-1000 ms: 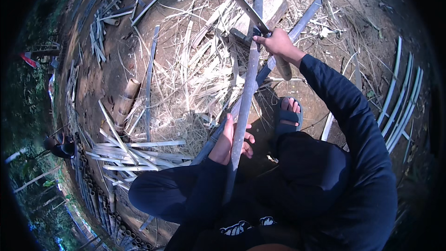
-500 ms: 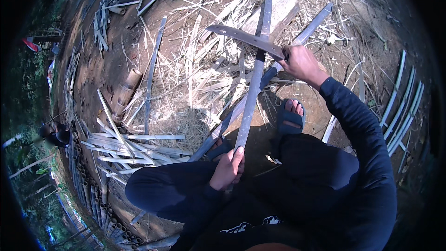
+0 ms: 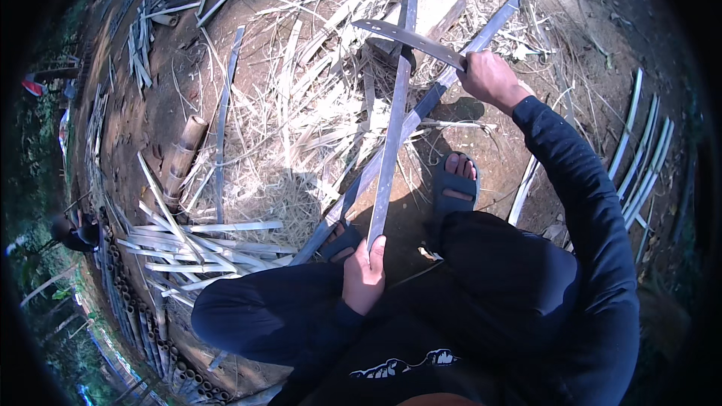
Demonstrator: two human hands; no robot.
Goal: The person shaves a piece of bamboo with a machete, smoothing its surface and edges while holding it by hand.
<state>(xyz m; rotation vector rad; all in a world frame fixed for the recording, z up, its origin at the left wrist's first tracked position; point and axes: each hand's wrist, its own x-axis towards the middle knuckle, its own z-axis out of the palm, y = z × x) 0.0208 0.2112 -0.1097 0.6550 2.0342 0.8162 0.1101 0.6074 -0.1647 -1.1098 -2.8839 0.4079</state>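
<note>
In my right hand [image 3: 489, 77] is the handle of a machete [image 3: 417, 40], its long dark blade pointing left. The blade lies across a long, narrow bamboo strip [image 3: 392, 135], near that strip's far end. My left hand [image 3: 364, 277] is closed on the strip's near end, thumb along the edge, in front of my lap. The strip's far part passes over a pale wooden block [image 3: 440, 0]. A second, wider bamboo strip [image 3: 421, 109] runs diagonally beneath the first, from near my left foot toward the far right. Fingers of both hands are partly hidden.
Shavings [image 3: 316, 105] litter the ground around the block. A pile of split bamboo strips [image 3: 203, 244] lies left of my knee, with a thick bamboo piece [image 3: 184, 154] beyond it. More strips [image 3: 643, 158] lie at right. My sandalled foot [image 3: 457, 180] is between my hands. Another person [image 3: 79, 233] is far left.
The machete has moved slightly farther out along the strip and to the right. My left hand stays on the strip's near end. The whole view has shifted a little.
</note>
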